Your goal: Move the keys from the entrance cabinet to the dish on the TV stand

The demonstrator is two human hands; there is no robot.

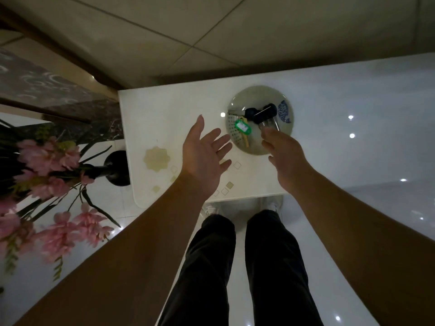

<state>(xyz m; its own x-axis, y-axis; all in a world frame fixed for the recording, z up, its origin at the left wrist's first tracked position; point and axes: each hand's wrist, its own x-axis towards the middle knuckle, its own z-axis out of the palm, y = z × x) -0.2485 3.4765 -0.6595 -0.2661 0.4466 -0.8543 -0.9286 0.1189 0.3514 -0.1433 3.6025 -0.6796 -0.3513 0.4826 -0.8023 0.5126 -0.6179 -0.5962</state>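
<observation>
Both hands are empty, your left hand (207, 150) splayed beside the dish (260, 120) and your right hand (286, 156) loose over its rim, keys (255, 117) lying inside, so placing looks done: just withdraw.

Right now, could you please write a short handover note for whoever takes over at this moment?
Left hand: open, palm showing, empty, hovering beside the dish's left edge.
Right hand: over the dish's near rim, fingers loosely curled above the keys; contact with them cannot be told.
Keys: a bunch with black heads and a green tag, lying inside the round dish on the white TV stand.
Done: keys appear delivered to the dish.
Left: likely only to draw both hands away.
</observation>
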